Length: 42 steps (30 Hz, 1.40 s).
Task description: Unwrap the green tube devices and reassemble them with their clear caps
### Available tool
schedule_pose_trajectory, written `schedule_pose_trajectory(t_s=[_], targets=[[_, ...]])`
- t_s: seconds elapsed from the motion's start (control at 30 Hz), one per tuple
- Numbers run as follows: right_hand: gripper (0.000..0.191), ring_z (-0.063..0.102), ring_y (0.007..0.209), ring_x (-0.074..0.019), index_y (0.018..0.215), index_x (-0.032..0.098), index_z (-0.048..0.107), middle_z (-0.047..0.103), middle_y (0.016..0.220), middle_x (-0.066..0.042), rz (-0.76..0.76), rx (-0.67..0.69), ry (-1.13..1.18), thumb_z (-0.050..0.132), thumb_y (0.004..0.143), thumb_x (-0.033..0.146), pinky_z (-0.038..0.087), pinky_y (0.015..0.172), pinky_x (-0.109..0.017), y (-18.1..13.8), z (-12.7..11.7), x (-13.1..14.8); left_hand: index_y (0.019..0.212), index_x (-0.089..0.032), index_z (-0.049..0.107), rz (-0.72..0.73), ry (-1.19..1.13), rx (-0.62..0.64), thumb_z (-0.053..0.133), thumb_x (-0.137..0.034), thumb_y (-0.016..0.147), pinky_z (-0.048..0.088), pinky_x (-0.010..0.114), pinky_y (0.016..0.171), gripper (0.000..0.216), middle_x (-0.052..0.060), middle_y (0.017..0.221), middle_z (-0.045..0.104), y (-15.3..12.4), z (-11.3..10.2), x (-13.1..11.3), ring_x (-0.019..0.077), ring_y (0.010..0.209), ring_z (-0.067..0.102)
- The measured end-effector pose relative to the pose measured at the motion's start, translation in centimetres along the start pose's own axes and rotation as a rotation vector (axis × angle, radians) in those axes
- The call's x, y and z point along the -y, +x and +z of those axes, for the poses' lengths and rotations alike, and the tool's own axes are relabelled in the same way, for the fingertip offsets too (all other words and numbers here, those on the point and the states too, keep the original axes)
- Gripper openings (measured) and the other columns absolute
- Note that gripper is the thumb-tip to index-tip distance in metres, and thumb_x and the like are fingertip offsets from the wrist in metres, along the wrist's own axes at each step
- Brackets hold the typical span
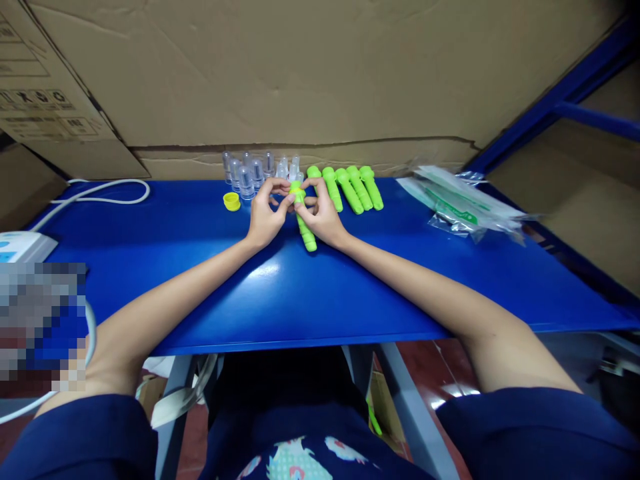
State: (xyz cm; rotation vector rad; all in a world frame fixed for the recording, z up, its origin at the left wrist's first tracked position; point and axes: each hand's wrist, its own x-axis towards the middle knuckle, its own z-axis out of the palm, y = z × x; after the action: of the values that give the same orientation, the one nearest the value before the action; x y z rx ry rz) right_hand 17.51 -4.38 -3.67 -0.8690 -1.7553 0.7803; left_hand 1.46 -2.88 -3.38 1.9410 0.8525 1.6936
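Observation:
Both my hands are at a bright green ribbed plastic handle [306, 233] with a yellow piece at its far end, held over the blue table. My left hand [265, 212] pinches that far end from the left. From the right, my right hand [323, 215] has its fingers closed around the upper part of the same handle. The handle's lower end points toward me, and my fingers partly hide its top. Left of my left hand lies a yellow plastic ring or cap [231, 201]. Several similar green handles [350, 191] lie in a row just beyond my right hand.
Several clear plastic cylinders [247, 181] stand at the back, with smaller clear parts [294, 165] beside them. Plastic bags with green print [460, 203] lie at the right. A white cable [117, 193] and power strip [27, 248] are at the left. Cardboard [310, 73] walls the back.

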Motion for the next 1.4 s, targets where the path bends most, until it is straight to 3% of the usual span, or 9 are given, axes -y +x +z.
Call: schedule_pose_trajectory(t_s=[0.2,0.37,0.63,0.77,0.9,1.07,1.2,1.3,1.4], targets=[[0.066,0.07,0.065,-0.0152,0.134,0.032,0.025,0.071,0.115,-0.009,-0.004,-0.149,0.054,0.056,0.094,0.075,0.061,0.053,-0.032,0.9,-0.4,-1.0,0.113,-0.024,0.057,-0.015,0.0,0.054,0.058,-0.059,0.099,0.052,0.027,0.076,0.038,0.008,0.116,0.07,-0.1,0.1,0.5,0.0177,0.101,0.072],[0.07,0.075,0.094,-0.0234,0.136,0.034,0.026,0.068,0.121,-0.012,-0.056,-0.258,0.016,0.06,0.091,0.076,0.066,0.066,-0.038,2.3,-2.9,-2.0,0.112,-0.024,0.057,-0.028,0.0,0.063,0.06,-0.047,0.101,0.051,0.027,0.074,0.026,0.008,0.117,0.069,-0.1,0.1,0.9,0.0167,0.099,0.07],[0.075,0.069,0.066,-0.0185,0.134,0.029,0.034,0.066,0.093,-0.004,-0.079,-0.167,-0.118,0.069,0.086,0.075,0.059,0.055,-0.033,3.0,-5.4,-4.5,0.111,-0.023,0.058,-0.031,-0.002,0.065,0.061,-0.027,0.098,0.051,0.027,0.072,0.014,0.007,0.115,0.07,-0.1,0.2,0.6,0.0159,0.097,0.07],[0.078,0.069,0.071,-0.02,0.135,0.029,0.036,0.067,0.098,-0.005,-0.093,-0.196,-0.2,0.075,0.082,0.071,0.062,0.061,-0.036,3.0,-5.4,-4.2,0.11,-0.023,0.06,-0.043,0.011,0.067,0.063,-0.022,0.096,0.052,0.026,0.073,0.014,0.007,0.115,0.07,0.0,0.2,0.6,0.0159,0.097,0.07],[0.063,0.067,0.071,-0.021,0.127,0.027,0.045,0.066,0.104,-0.008,-0.061,-0.162,-0.295,0.073,0.087,0.066,0.062,0.072,-0.043,2.7,-5.2,-3.3,0.107,-0.021,0.063,-0.024,0.038,0.076,0.059,-0.012,0.092,0.052,0.025,0.073,0.018,0.007,0.111,0.069,0.0,0.0,0.1,0.0156,0.096,0.07],[0.035,0.069,0.107,-0.0322,0.119,0.019,0.058,0.067,0.123,-0.017,-0.014,-0.035,-0.587,0.06,0.095,0.044,0.057,0.097,-0.051,2.5,-4.6,-1.8,0.099,-0.018,0.066,0.004,0.077,0.1,0.054,-0.007,0.09,0.051,0.025,0.074,0.018,0.008,0.109,0.068,0.0,-0.2,-0.8,0.0161,0.097,0.068],[0.042,0.054,0.14,-0.0358,0.13,0.01,0.063,0.067,0.134,-0.022,-0.016,0.05,-0.754,0.048,0.094,0.027,0.045,0.116,-0.052,2.4,-4.0,-1.1,0.097,-0.017,0.066,0.014,0.071,0.08,0.053,-0.006,0.09,0.05,0.024,0.072,0.018,0.009,0.11,0.067,0.0,-0.2,-1.0,0.0155,0.096,0.068],[0.05,0.049,0.147,-0.0364,0.138,0.005,0.061,0.061,0.145,-0.025,0.056,0.101,-0.827,0.044,0.097,0.027,0.042,0.118,-0.053,2.1,-3.5,0.1,0.098,-0.017,0.065,0.035,0.065,0.073,0.053,-0.004,0.089,0.05,0.023,0.071,0.02,0.008,0.109,0.068,0.0,-0.1,-1.1,0.0136,0.092,0.068],[0.053,0.056,0.139,-0.0413,0.144,0.006,0.058,0.053,0.153,-0.026,0.135,0.131,-0.938,0.043,0.101,0.031,0.05,0.108,-0.055,1.4,-3.1,2.7,0.098,-0.017,0.066,0.072,0.066,0.068,0.053,-0.003,0.087,0.05,0.022,0.071,0.022,0.008,0.107,0.068,-0.1,-0.1,-1.3,0.013,0.092,0.067]])
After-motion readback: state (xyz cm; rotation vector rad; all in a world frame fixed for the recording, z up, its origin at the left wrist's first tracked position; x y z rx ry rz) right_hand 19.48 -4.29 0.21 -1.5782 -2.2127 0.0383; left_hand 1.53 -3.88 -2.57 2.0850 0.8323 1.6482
